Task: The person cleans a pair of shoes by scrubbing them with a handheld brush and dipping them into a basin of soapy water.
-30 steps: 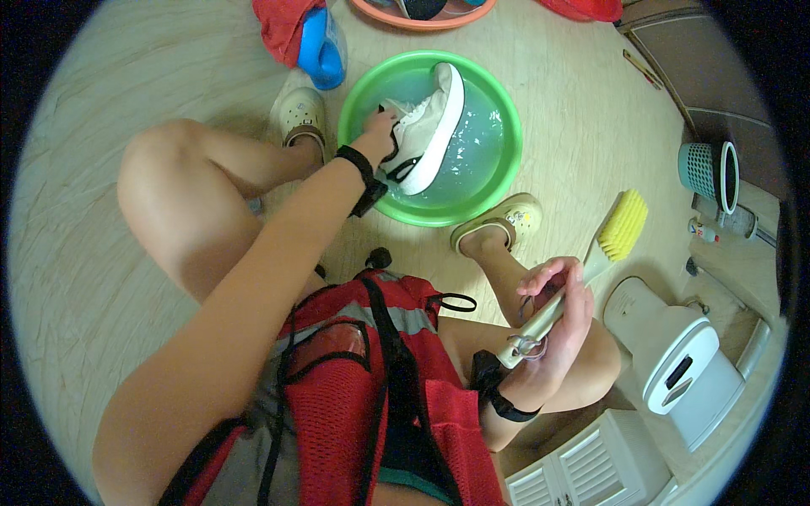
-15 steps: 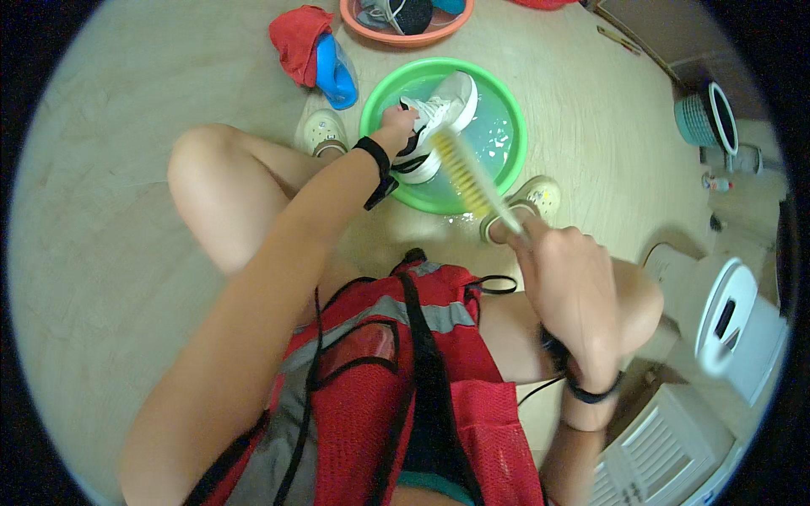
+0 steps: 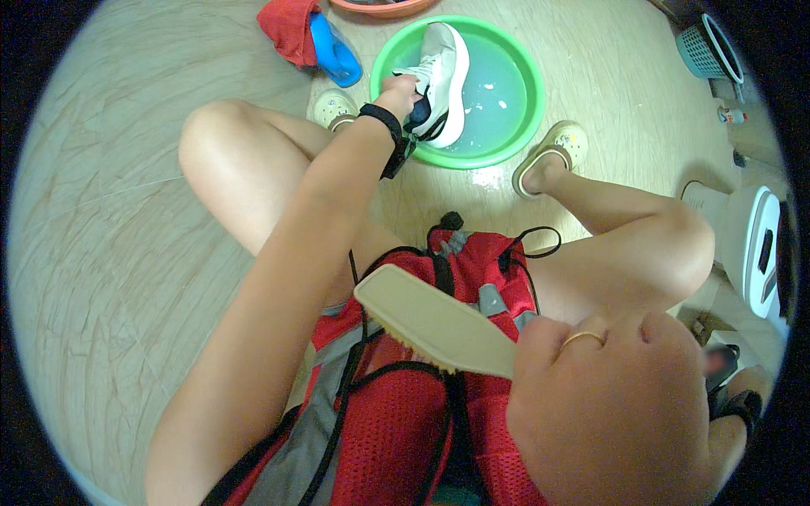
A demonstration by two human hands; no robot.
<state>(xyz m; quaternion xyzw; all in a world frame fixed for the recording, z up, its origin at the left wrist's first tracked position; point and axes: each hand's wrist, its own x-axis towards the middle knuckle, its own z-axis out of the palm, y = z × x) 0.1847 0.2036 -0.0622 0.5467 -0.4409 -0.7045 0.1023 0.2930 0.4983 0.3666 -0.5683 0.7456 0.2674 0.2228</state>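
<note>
In the upper middle of the frame, our left hand [image 3: 403, 91] grips the white sneaker [image 3: 442, 78] at its heel opening, fingers clenched around the collar, and holds it tilted over the green basin [image 3: 460, 157]. The shoe's long axis runs from the heel at lower left, by our grip, up and to the right toward the toe near the basin's far rim; its white sole faces right, over the pale soapy water. A black band wraps our left wrist just below the shoe.

At the lower right of the frame, well apart from the basin, our right hand [image 3: 612, 401] is closed on the handle of a cream scrub brush [image 3: 430, 320]. The brush head points up and to the left across the red mesh vest [image 3: 405, 422], bristles facing down. So the sneaker lies straight up the frame from the brush, with our knees and the vest between them, and the brush's long axis already slants roughly toward the shoe.

The left hand is the one at the shoe; the right is far from it. Around the basin we see a blue bottle [image 3: 336, 49] beside a red cloth [image 3: 288, 29] at upper left, and our pale sandals on the floor [image 3: 101, 253].
</note>
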